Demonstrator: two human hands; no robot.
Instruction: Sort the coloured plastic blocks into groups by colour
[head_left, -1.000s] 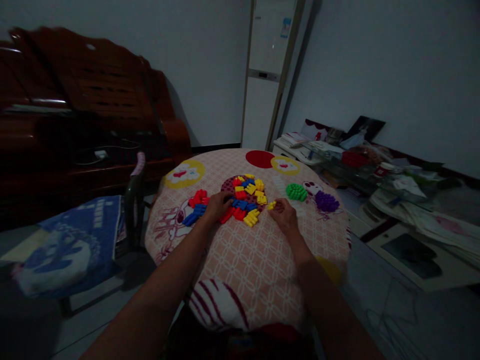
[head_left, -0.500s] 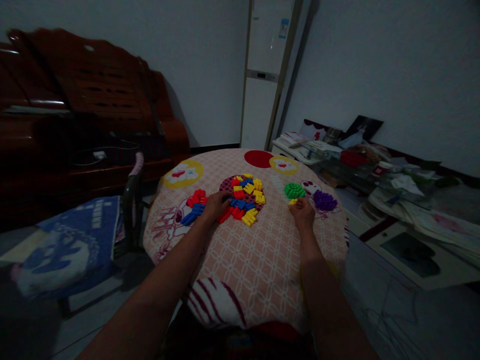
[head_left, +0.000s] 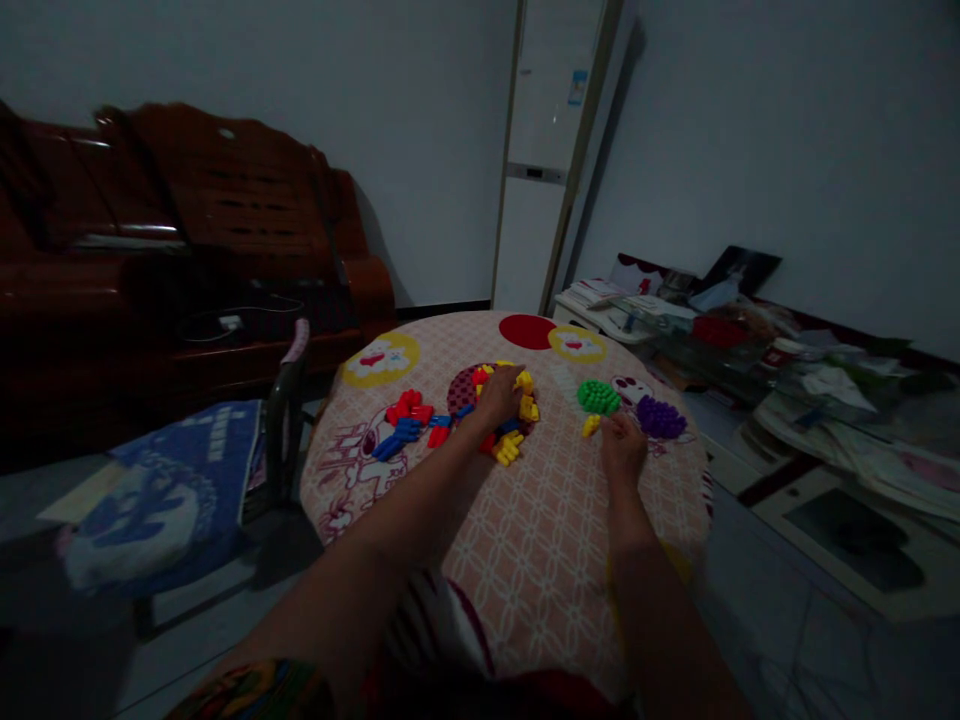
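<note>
My left hand [head_left: 501, 396] reaches over a loose pile of red, blue and yellow plastic building blocks in the middle of the table. Its fingers are bent together beside some yellow blocks [head_left: 529, 408], and whatever they pinch is hidden. My right hand [head_left: 624, 447] is closed at the right side of the table. Just left of its fingertips lies a small yellow cluster of blocks [head_left: 592, 425]; whether they touch is unclear. Behind that hand sits a green cluster of blocks [head_left: 598, 396], and to its right a purple cluster [head_left: 661, 417].
Red blocks [head_left: 407, 407] and blue blocks [head_left: 396, 438] lie left of the pile on the patterned tablecloth [head_left: 517, 540]. A chair with a blue cover [head_left: 172, 480] stands left, a wooden sofa [head_left: 240, 210] behind. A cluttered low cabinet [head_left: 720, 340] runs along the right.
My left hand has moved right and farther away, from the pile's left side to over its middle. My right hand stays near the yellow cluster. The view has shifted slightly.
</note>
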